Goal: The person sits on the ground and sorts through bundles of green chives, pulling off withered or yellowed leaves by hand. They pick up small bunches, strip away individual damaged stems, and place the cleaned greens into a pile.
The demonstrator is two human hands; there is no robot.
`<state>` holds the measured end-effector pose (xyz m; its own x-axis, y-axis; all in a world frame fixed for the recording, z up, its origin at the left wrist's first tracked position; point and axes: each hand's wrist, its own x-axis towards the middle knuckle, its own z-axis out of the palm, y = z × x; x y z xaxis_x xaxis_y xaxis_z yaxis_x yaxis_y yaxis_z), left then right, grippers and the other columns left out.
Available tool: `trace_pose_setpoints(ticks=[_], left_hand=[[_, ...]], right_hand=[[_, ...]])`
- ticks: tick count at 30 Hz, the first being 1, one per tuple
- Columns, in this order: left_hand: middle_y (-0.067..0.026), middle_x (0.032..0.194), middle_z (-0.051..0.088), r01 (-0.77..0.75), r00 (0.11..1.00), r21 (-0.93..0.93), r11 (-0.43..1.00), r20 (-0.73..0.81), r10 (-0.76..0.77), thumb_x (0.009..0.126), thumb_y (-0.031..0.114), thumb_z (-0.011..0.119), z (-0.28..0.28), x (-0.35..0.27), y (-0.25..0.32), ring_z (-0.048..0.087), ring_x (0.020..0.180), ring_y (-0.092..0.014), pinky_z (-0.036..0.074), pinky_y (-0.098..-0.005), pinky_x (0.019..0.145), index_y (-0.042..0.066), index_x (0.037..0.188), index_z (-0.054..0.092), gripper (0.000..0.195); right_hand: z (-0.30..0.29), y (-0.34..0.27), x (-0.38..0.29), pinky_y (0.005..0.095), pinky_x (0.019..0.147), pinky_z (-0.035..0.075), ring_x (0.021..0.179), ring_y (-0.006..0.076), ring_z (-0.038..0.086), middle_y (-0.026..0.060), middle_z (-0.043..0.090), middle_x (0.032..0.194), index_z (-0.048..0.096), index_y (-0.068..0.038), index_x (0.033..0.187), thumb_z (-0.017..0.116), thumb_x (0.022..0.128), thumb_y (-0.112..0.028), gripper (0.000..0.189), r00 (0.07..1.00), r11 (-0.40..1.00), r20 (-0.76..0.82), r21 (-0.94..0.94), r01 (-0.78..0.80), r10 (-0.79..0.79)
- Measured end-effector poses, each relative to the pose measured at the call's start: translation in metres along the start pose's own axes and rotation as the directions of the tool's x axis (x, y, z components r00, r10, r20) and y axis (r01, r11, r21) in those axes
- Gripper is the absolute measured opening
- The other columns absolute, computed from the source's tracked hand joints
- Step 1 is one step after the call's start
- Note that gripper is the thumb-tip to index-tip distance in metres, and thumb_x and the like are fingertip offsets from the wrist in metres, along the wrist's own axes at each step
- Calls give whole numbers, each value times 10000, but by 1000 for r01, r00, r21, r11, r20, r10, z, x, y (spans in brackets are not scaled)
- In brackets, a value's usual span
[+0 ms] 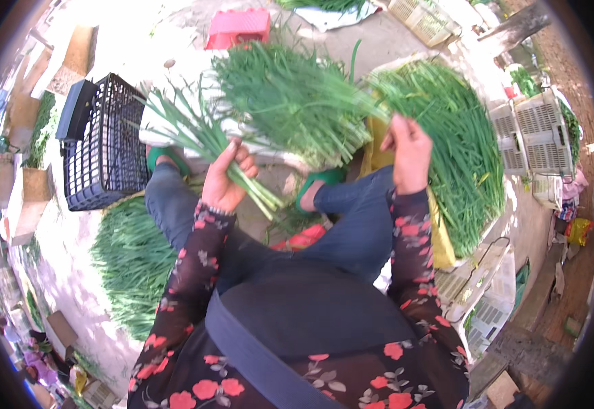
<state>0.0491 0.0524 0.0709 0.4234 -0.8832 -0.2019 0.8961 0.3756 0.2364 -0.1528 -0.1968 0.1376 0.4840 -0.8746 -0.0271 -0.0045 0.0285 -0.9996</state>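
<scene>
My left hand (229, 177) is closed around a bunch of garlic chives (214, 144), the pale stem ends pointing down to the right. In my right hand (408, 152) is a smaller bundle of chives (361, 99), blurred, its leaves stretching up to the left. Beneath that bundle lies a large pile of chives (287, 102) with cut ends toward me. To the right of my right hand, a bigger heap of chives (460, 153) rests on yellow sheeting (441, 230). White sheeting (161, 122) shows under the left bunch.
A black plastic crate (108, 148) stands by my left leg. More chives (133, 266) lie on the ground at left. A red plastic basket (238, 28) sits ahead. Pale crates (542, 133) line the right side, with another crate (424, 20) at the far right.
</scene>
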Motion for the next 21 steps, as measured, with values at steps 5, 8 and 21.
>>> trace_pose_setpoints(ticks=[5,8,21], left_hand=[[-19,804,469,31,992,-86,996,126,-20,940,133,547,0,10,-12,444,729,-139,396,-284,642,97,1066,520,134],[-11,829,448,-5,996,-21,1000,83,6,942,125,545,19,6,-18,404,717,-127,375,-268,636,95,1081,523,145],[-77,960,575,248,948,121,961,-235,-215,892,102,617,11,17,-58,535,754,-149,477,-290,655,47,1092,564,214]], right_hand=[[3,-8,-10,231,544,447,575,92,525,16,571,696,633,25,1024,586,932,-212,259,975,979,-176,123,161,-138],[14,4,-21,235,556,459,577,95,537,15,571,690,620,3,947,572,936,-189,198,988,989,-138,120,91,-74],[19,55,-81,265,627,510,701,130,589,61,611,857,552,24,1138,554,935,-105,241,942,859,93,390,-333,323]])
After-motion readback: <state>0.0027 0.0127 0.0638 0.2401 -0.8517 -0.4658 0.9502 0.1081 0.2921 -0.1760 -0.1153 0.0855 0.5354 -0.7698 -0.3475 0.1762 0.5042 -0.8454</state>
